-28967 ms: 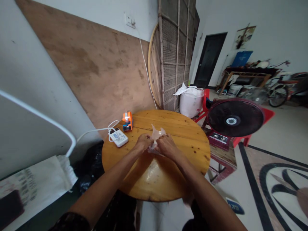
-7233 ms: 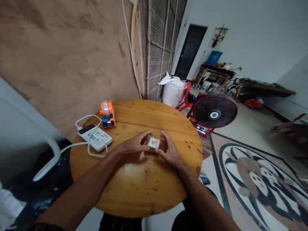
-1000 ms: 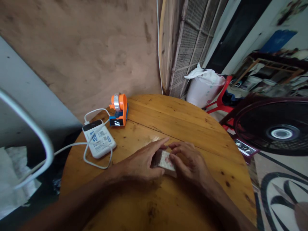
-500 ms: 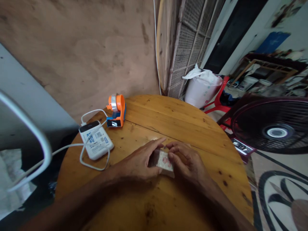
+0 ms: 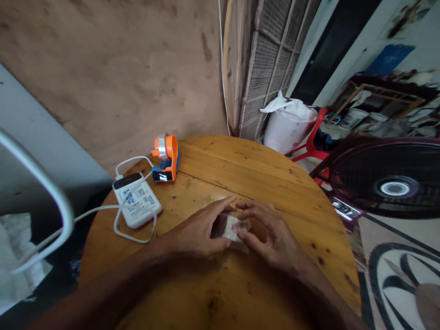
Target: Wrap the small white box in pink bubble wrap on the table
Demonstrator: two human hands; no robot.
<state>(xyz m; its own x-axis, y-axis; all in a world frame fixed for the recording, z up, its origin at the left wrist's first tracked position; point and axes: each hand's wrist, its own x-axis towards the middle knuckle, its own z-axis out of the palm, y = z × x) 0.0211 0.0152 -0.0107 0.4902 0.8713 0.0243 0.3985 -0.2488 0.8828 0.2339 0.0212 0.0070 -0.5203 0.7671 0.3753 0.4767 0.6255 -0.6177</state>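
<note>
A small whitish packet [image 5: 233,228] with faint reddish marks lies between my two hands over the round wooden table [image 5: 220,158]. My left hand [image 5: 202,229] is curved round the packet's left end, with the thumb at its near edge and the fingers at its far side. At the packet's right, my right hand [image 5: 268,231] touches its top with the thumb, while the other fingers arch over beyond it. A clear or pale flap shows under the packet's near right side. The packet's underside is hidden.
An orange and blue tape dispenser [image 5: 167,158] stands at the table's back left, beside a white power bank [image 5: 137,199] with a looped white cable [image 5: 118,224]. Right of the table are a fan [image 5: 395,185], a red chair [image 5: 312,142] and a white sack [image 5: 288,123].
My right thumb has shifted slightly left across the packet, and the fingers of my right hand are a little more spread. The packet looks moved slightly left, deeper into my left hand.
</note>
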